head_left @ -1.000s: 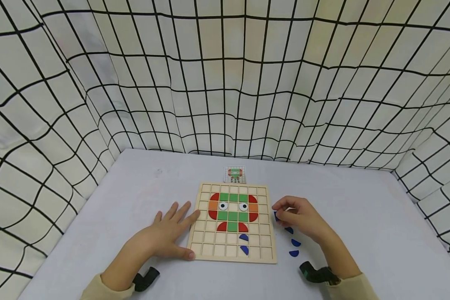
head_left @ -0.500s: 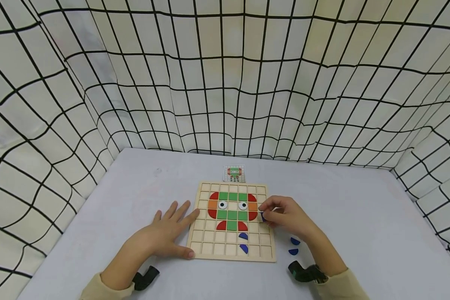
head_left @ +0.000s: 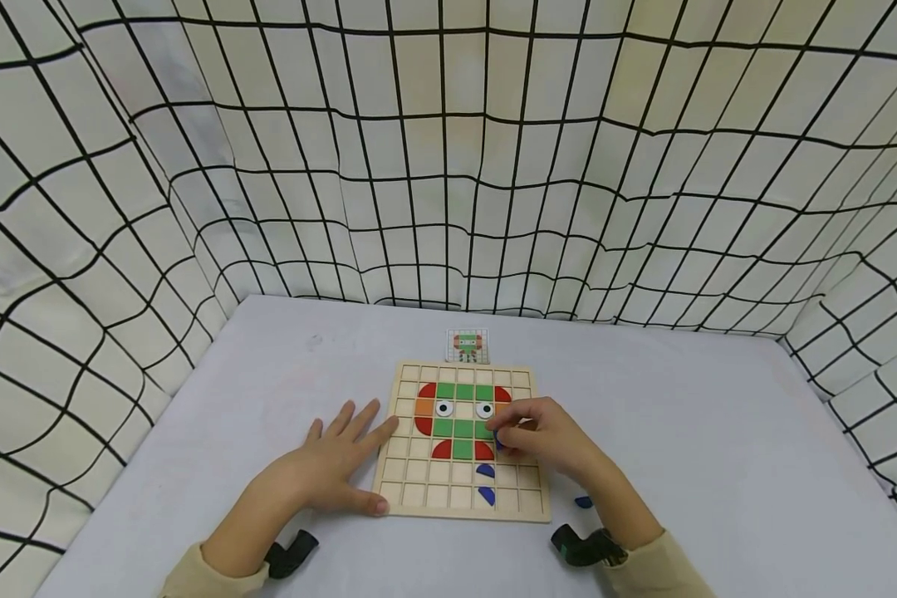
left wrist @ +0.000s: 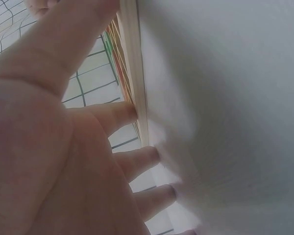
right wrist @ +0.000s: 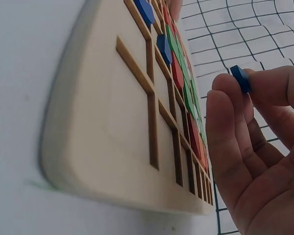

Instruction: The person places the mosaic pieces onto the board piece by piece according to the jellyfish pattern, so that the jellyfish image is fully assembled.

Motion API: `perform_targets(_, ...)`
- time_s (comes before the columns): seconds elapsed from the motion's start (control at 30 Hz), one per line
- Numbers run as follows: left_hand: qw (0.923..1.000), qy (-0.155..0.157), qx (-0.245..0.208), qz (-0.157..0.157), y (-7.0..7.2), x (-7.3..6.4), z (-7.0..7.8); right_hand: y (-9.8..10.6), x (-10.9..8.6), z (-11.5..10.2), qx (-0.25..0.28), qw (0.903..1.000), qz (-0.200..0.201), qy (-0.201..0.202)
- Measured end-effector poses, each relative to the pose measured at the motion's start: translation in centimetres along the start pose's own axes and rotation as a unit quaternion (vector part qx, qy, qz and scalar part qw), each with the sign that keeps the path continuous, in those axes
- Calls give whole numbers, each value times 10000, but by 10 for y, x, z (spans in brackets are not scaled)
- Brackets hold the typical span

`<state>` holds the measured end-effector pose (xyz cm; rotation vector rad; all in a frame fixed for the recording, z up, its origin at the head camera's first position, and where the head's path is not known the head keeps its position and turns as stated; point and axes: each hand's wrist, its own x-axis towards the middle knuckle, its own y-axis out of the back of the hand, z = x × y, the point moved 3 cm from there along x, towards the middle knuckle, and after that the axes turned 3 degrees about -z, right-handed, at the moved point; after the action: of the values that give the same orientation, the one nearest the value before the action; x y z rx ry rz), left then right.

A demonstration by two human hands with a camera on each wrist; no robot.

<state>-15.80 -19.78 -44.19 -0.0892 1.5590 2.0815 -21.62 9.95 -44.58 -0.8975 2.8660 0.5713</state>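
A wooden grid board (head_left: 419, 492) lies on the white table, bearing red, green and orange tiles and two eye tiles. Two blue pieces, an upper one (head_left: 485, 470) and a lower one (head_left: 487, 496), sit in its lower cells. My right hand (head_left: 541, 432) is over the board's right side and pinches a small blue piece (right wrist: 241, 79) between thumb and fingertips. With fingers spread, my left hand (head_left: 329, 469) rests along the board's left edge; its thumb and a finger touch the frame in the left wrist view. The right hand hides some red and orange tiles.
A small printed card (head_left: 467, 345) with a matching coloured figure lies behind the board. One loose blue piece (head_left: 584, 502) shows on the table beside the right wrist. A black grid net (head_left: 448, 224) surrounds the table at the back and sides.
From the table right of the board, my right hand has moved left over the board with the pinched blue piece. The left hand has stayed still.
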Motion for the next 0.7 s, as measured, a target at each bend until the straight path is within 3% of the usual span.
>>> perform_targets(0.23, 10000, 23, 3, 0, -1, 1, -1, -10, 4, -4, -133, 9998, -60, 113)
perform_targets(0.4, 10000, 22, 16, 7, -1, 2, -1, -17, 6, -9, -761, 9965, -64, 348)
perform_targets(0.7, 10000, 4, -2, 8, -1, 2, -1, -35, 13, -16, -1805, 9814, -338, 551)
